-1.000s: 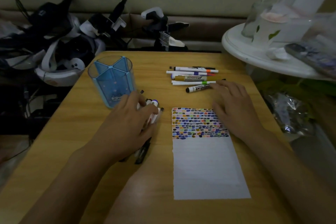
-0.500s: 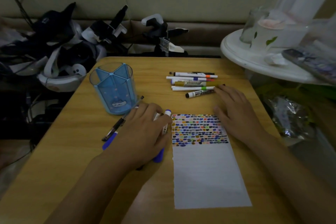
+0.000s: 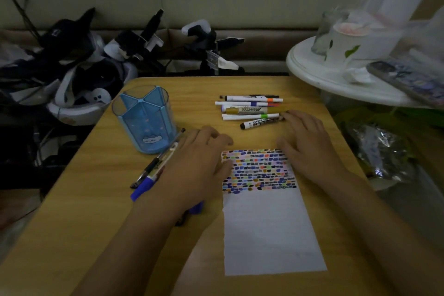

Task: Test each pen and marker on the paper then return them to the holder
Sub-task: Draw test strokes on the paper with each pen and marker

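Note:
A white paper (image 3: pixel 266 230) lies on the wooden table (image 3: pixel 101 211), its top part filled with rows of small coloured marks (image 3: pixel 259 172). The blue see-through holder (image 3: pixel 144 120) stands empty at the left. My left hand (image 3: pixel 199 166) rests flat over a bunch of pens between holder and paper, thumb on the paper's edge. A black pen (image 3: pixel 153 166) and a blue marker (image 3: pixel 144 187) stick out from under it. My right hand (image 3: pixel 310 144) lies flat at the paper's top right corner. Several more markers (image 3: pixel 249 110) lie in a row behind the paper.
Headsets and black gear (image 3: pixel 79 74) are piled beyond the table's left and back edges. A white round side table (image 3: pixel 312 72) with a glass jar and a phone overhangs the right back corner. A crinkled foil bag (image 3: pixel 382 151) lies at the right.
My left hand has moved from beside the holder toward the paper and flattened out, leaving the bunch of pens lying on the table. The right hand has hardly moved.

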`<state>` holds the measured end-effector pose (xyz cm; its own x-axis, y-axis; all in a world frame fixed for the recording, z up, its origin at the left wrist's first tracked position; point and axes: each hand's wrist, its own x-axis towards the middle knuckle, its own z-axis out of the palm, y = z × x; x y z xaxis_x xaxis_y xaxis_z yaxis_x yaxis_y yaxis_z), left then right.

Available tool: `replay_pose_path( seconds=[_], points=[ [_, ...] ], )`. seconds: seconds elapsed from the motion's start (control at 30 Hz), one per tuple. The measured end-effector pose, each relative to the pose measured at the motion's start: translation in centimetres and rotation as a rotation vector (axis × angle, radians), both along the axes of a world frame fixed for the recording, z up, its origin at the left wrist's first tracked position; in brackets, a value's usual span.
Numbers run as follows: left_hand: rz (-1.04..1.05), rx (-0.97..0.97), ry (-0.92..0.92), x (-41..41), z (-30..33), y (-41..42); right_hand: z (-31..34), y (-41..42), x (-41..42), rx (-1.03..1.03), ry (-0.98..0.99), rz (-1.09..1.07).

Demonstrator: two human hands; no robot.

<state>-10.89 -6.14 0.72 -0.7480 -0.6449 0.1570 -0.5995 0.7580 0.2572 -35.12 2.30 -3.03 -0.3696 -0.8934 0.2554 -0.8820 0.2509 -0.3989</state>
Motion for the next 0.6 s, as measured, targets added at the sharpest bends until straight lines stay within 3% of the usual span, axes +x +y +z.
replay_pose_path(
  seconds=[0.27, 0.6],
  points=[
    [0.023, 0.000, 0.001, -4.8, -0.8, -1.6, 0.2, 0.3, 2.2, -0.079, 0.016, 0.168],
    [-0.054, 0.038, -0.056, -8.2, -0.9, -3.4, -0.3, 1.3, 2.3, -0.015, 0.052, 0.223]
  ],
)
